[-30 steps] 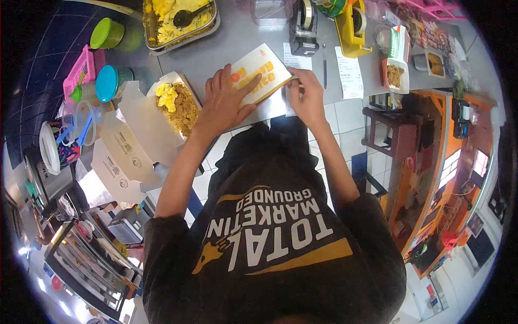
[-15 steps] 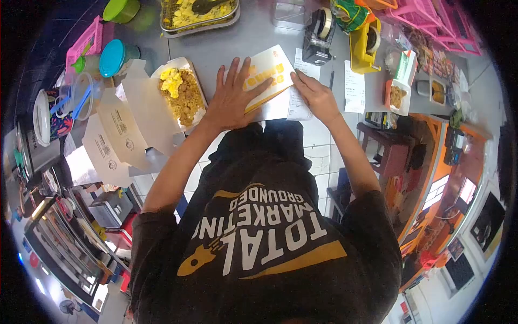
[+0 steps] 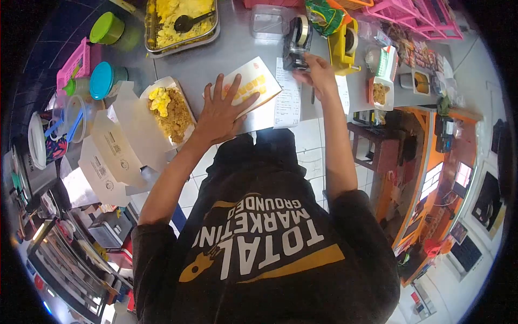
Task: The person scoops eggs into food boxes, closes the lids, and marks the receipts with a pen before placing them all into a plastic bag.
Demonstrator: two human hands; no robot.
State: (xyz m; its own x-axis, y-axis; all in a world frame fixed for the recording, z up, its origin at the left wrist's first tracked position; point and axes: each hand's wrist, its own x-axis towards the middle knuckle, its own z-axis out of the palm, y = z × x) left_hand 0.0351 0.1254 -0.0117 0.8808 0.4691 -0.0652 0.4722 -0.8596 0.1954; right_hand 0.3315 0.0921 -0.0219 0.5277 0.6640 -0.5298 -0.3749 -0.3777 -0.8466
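My left hand (image 3: 220,112) lies spread on a closed white paper food box (image 3: 255,81) with yellow lettering, its fingers across the lid. To the right, my right hand (image 3: 322,80) reaches to the near, cutting end of a black tape dispenser (image 3: 295,49). Its thumb and fingers are pinched there at the end of the tape; the strip itself is too fine to make out. Between the hands a long printed receipt (image 3: 287,100) lies beside the box. Left of my left hand stands an open paper box (image 3: 186,102) of fried noodles (image 3: 175,120) with yellow egg on top.
Unfolded paper boxes (image 3: 110,154) overlap at the left edge. A metal tray (image 3: 215,33) of yellow egg with a black spoon stands behind. A yellow tape dispenser (image 3: 337,54), a clear container (image 3: 268,24) and a small box of fried food (image 3: 373,97) are toward the right.
My right hand has left the box's right edge and moved up and right to the black tape dispenser. My left hand stays on the lid. The whole view has shifted slightly.
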